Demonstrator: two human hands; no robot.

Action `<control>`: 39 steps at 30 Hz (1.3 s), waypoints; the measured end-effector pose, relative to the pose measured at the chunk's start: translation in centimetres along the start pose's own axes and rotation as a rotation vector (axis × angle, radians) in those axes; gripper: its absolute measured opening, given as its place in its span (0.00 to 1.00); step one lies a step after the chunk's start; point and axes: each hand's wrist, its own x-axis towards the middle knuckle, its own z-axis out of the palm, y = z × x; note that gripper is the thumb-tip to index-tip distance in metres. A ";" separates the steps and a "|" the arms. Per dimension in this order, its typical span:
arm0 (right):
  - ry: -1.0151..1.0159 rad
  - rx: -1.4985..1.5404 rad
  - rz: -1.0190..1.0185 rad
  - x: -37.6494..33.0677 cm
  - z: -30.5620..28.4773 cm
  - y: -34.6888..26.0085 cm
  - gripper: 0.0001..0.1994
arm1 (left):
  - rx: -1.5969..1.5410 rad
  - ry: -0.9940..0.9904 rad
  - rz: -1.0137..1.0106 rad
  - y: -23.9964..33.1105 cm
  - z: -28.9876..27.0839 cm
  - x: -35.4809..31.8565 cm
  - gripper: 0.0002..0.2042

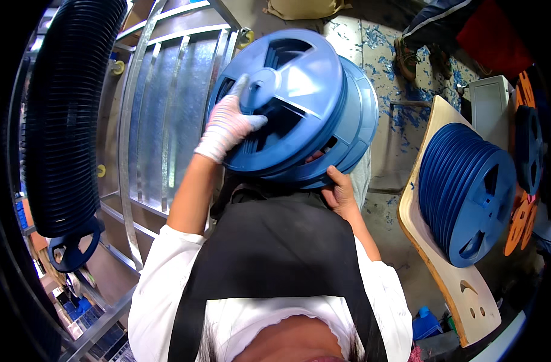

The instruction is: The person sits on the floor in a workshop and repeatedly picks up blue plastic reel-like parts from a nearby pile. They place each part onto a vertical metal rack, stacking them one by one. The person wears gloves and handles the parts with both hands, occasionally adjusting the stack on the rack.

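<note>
A stack of blue plastic reels [312, 78] with spoked, windowed faces rests tilted over my lap. My left hand [227, 123], in a striped white glove, grips the top reel near its hub, its thumb over a window. At the near right edge, my bare right hand [340, 192] holds the lower reel [363, 114], thumb on the rim. Some of its fingers show through a window; the rest are hidden beneath. The upper reels sit shifted left of the lower ones.
On my left stand a metal frame rack [127, 151] and a long row of dark reels [67, 120]. To the right, a wooden chair [420, 199] bears more blue reels [468, 193], with orange reels [517, 223] beyond. Blue scraps litter the floor near another person's shoe [406, 59].
</note>
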 end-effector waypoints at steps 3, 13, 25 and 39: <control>0.066 -0.021 -0.055 -0.3 1.1 -0.3 0.27 | -0.803 -0.089 -0.108 -0.1 -5.0 -1.3 0.37; 0.032 -0.103 -0.069 0.4 -0.5 -2.1 0.25 | -2.028 -0.383 0.020 -0.8 -4.1 -6.3 0.36; 0.041 -0.117 -0.088 0.7 -1.2 -1.7 0.28 | -2.269 -0.441 -0.017 -3.1 -1.8 -6.1 0.40; 0.035 -0.121 -0.066 0.8 -1.3 -1.6 0.28 | -2.195 -0.470 -0.023 -3.9 -1.5 -5.9 0.38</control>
